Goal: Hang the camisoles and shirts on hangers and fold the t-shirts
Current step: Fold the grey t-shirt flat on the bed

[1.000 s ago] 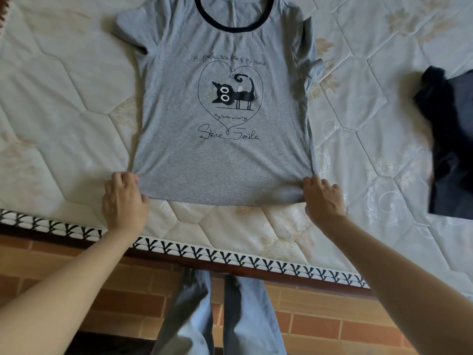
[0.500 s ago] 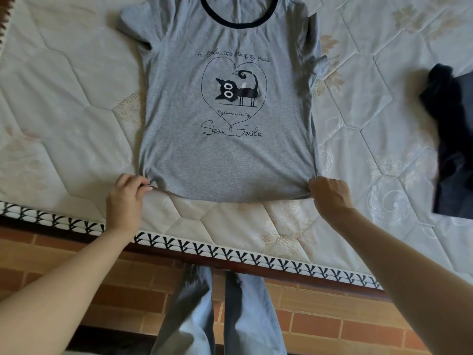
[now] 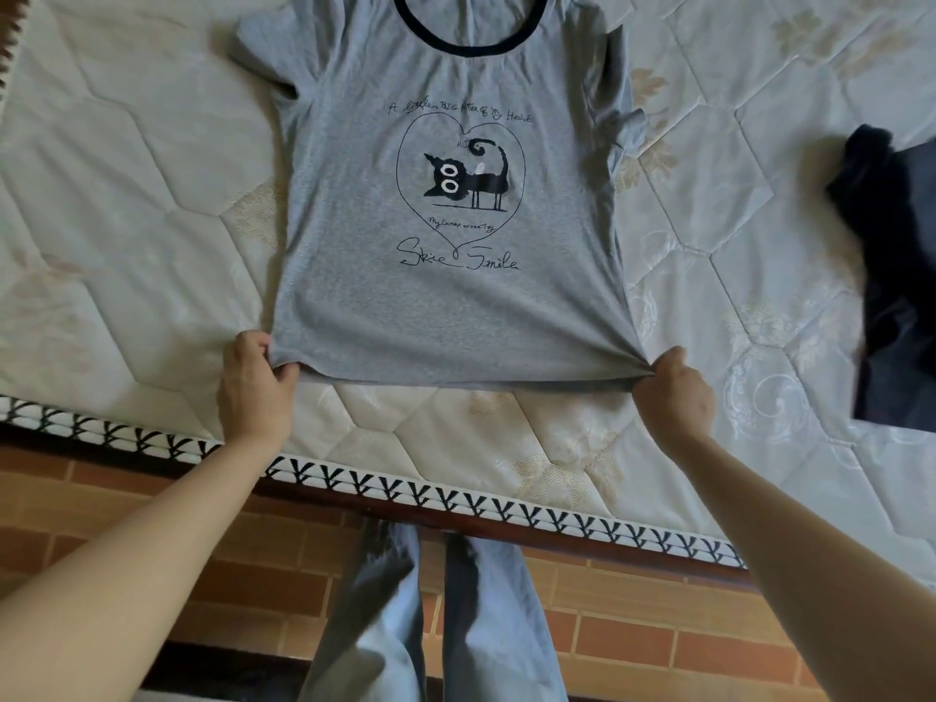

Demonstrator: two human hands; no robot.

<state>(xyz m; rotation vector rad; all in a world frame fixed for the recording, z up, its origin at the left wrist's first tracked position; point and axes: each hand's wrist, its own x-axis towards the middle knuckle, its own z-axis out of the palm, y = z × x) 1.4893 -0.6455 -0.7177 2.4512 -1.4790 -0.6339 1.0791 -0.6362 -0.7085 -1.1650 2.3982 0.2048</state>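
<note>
T-shirt [image 3: 451,306]: grey, dark collar, cat-in-heart print, front up, flat on bed [image 3: 126,205] | left hand [image 3: 256,390] fingers pinch left hem corner | right hand [image 3: 676,395] fingers pinch right hem corner | dark garment [image 3: 896,276] well apart at right

The single head-worn view looks forward and steeply down from above the near edge of the mattress [image 3: 152,205], facing across it toward its far side; it sits close, so the near edge runs slanting across the lower half of the picture and the brick floor [image 3: 633,635] fills the bottom. Both forearms enter from the lower corners; the left hand [image 3: 256,385] and right hand [image 3: 676,395] lie just past the near edge; the wide lens bends the edges; no second view shares the scene.
</note>
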